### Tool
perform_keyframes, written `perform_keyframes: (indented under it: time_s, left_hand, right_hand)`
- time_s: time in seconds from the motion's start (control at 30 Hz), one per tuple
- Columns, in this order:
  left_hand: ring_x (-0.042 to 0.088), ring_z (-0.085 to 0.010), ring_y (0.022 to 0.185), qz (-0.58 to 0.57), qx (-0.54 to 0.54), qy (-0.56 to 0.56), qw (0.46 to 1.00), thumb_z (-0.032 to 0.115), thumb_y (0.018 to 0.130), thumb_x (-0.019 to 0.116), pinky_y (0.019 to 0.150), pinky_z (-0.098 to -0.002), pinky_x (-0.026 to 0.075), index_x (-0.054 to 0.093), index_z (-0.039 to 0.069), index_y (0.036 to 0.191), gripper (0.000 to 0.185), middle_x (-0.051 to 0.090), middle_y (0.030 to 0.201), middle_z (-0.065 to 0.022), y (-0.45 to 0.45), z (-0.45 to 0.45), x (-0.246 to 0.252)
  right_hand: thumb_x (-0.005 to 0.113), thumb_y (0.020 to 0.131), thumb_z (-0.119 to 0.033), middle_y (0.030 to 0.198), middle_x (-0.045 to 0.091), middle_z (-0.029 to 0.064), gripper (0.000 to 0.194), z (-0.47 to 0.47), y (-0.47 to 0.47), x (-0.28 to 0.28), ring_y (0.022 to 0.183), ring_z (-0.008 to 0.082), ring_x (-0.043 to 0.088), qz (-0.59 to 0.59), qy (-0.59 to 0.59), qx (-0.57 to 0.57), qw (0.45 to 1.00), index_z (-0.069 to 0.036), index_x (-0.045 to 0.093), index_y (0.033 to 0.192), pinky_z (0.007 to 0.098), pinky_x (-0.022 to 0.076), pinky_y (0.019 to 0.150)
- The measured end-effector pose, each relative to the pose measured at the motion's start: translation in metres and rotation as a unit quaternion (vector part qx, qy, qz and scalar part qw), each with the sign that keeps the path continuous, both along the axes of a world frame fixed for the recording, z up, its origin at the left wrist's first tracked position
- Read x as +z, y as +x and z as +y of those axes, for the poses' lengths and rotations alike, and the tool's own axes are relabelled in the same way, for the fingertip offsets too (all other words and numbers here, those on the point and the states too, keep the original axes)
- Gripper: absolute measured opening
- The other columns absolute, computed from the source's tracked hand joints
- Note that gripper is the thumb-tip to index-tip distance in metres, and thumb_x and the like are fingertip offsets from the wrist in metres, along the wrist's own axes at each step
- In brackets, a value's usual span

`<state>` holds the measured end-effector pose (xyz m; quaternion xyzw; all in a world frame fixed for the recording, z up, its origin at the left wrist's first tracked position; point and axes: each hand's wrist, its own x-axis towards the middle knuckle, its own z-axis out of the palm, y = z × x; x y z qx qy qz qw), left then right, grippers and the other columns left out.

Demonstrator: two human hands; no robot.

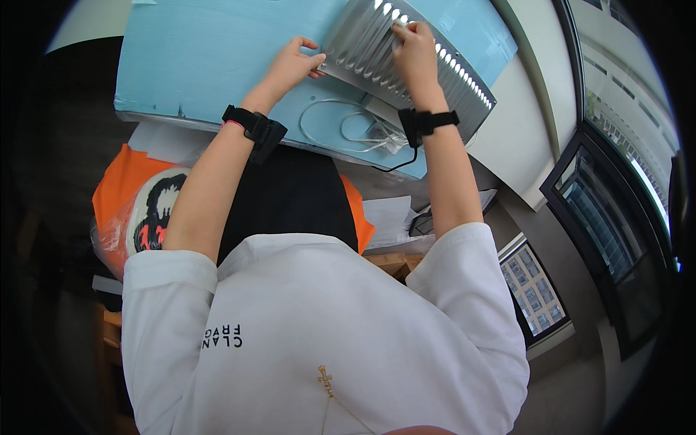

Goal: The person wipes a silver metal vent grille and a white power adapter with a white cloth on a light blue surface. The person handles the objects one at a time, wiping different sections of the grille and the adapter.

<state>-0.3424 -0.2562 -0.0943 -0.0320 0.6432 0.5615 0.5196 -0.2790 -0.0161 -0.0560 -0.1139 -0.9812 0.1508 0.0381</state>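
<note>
A silver ridged metal panel point(370, 60), with long parallel raised slats and small screws at its corners, lies at an angle on a light blue covered work surface point(217, 65). My left hand point(296, 62) has its thumb on the panel's left corner, the other fingers curled by the edge. Over the slats, my right hand point(416, 51) is closed with fingertips pinched together. A small pale item point(399, 23) shows at those fingertips; what it is cannot be made out. Beneath the panel's near edge, a white cable point(326, 136) lies in loops beside a piece of clear plastic point(389, 141).
Black straps with small devices sit on both wrists; a black cord point(399, 165) hangs from the right one. White papers point(386, 217) lie below the surface's near edge. An orange item point(122, 182) in clear plastic is at left. A dark-framed window point(603, 206) stands at right.
</note>
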Motion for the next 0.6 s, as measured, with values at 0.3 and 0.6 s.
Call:
perform_keyframes:
  time_s: [0.3, 0.6]
  left_hand:
    - [0.063, -0.0113, 0.073, -0.003, 0.006, -0.001, 1.000, 0.024, 0.091, 0.065, 0.067, -0.0242, 0.045, 0.049, 0.007, 0.119, 0.036, 0.069, 0.086, -0.0086, 0.003, 0.000, -0.005]
    - [0.067, -0.0171, 0.071, -0.007, 0.024, 0.016, 1.000, 0.020, 0.089, 0.066, 0.068, -0.0296, 0.051, 0.048, 0.001, 0.114, 0.036, 0.068, 0.084, -0.0131, 0.001, 0.000, -0.003]
  right_hand:
    - [0.059, 0.075, 0.006, 0.088, 0.061, 0.0148, 0.030, -0.057, 0.061, 0.052, 0.085, 0.0312, 0.063, -0.115, -0.161, 0.010, 0.980, -0.008, 0.073, 0.097, 0.0377, 0.0509, 0.077]
    - [0.061, 0.077, 0.002, 0.094, 0.063, 0.0158, 0.027, -0.010, -0.013, 0.000, 0.083, 0.0331, 0.062, -0.010, -0.018, 0.009, 1.000, -0.007, 0.073, 0.099, 0.0375, 0.0513, 0.076]
